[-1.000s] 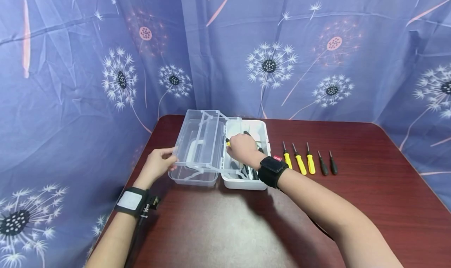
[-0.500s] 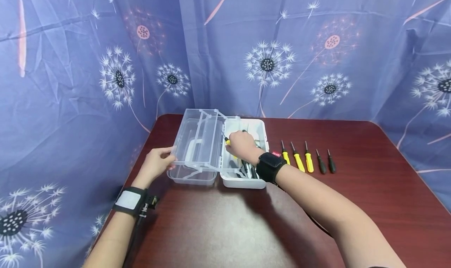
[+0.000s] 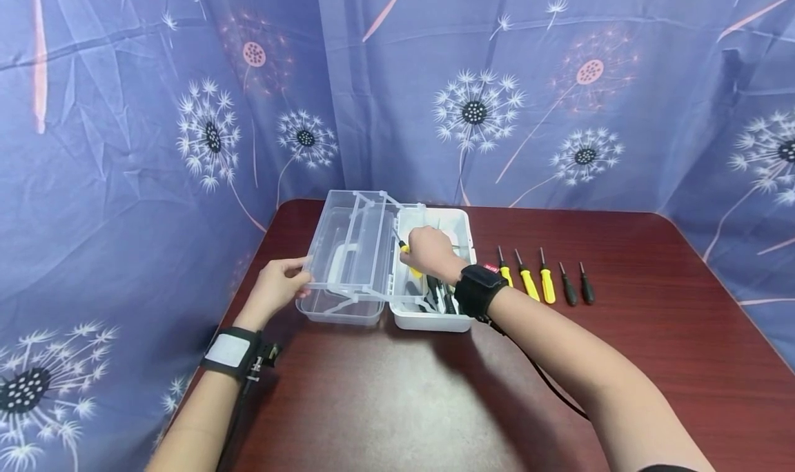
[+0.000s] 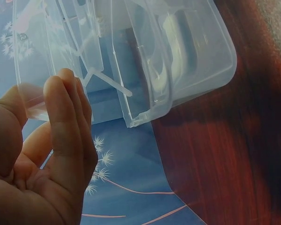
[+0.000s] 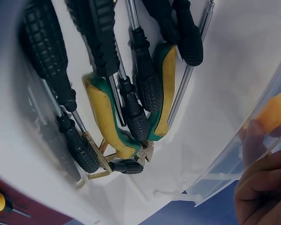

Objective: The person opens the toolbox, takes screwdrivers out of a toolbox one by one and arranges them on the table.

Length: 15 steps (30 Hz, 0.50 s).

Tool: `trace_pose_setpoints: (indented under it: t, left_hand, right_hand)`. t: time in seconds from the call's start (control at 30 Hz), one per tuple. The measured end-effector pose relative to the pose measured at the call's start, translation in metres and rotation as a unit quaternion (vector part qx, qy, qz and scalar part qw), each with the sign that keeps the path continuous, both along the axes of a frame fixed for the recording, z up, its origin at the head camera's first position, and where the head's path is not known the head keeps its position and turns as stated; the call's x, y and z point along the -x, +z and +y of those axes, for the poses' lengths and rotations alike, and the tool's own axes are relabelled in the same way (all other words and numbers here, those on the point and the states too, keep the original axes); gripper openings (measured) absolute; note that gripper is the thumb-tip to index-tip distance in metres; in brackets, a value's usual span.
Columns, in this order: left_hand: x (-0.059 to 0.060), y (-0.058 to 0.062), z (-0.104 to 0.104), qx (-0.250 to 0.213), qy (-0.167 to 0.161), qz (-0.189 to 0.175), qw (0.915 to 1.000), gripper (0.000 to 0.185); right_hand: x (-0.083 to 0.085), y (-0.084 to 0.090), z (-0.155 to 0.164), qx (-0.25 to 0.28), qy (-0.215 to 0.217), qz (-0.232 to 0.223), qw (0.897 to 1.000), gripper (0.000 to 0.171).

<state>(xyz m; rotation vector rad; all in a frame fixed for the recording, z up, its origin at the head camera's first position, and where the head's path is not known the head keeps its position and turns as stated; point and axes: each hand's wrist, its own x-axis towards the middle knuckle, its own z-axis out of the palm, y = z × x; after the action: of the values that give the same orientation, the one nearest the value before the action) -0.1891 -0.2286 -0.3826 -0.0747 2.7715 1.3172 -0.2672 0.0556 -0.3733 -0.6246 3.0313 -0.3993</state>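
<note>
A dark red tabletop (image 3: pixel 652 361) carries a white toolbox (image 3: pixel 462 227) at its far left, with the clear lid (image 3: pixel 332 251) swung open to the left and a clear tray (image 3: pixel 373 248) raised between lid and box. The left hand (image 3: pixel 276 289) rests against the tray's near left corner, fingers straight and together, thumb behind the plastic. The right hand (image 3: pixel 428 251) is over the open box, fingers curled round a yellow-handled screwdriver (image 3: pixel 406 251) whose tip points up and left toward the tray. Inside the box lie green-and-yellow pliers (image 5: pixel 107 117) among several black-handled drivers (image 5: pixel 47 47). Just right of the box, on the tabletop, a row of three yellow screwdrivers (image 3: pixel 526 282) and two black screwdrivers (image 3: pixel 577 287) lies parallel, tips away from the person.
</note>
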Motion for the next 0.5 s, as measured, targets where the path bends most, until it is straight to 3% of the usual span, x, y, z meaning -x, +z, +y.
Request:
trace_pose_setpoints:
  t: [0.5]
  left_hand:
    - [0.0006, -0.0015, -0.0001, 0.005, 0.004, -0.003, 1.0000, 0.046]
  right_hand:
    - [-0.0008, 0.0027, 0.0005, 0.024, -0.014, -0.007, 1.000, 0.048]
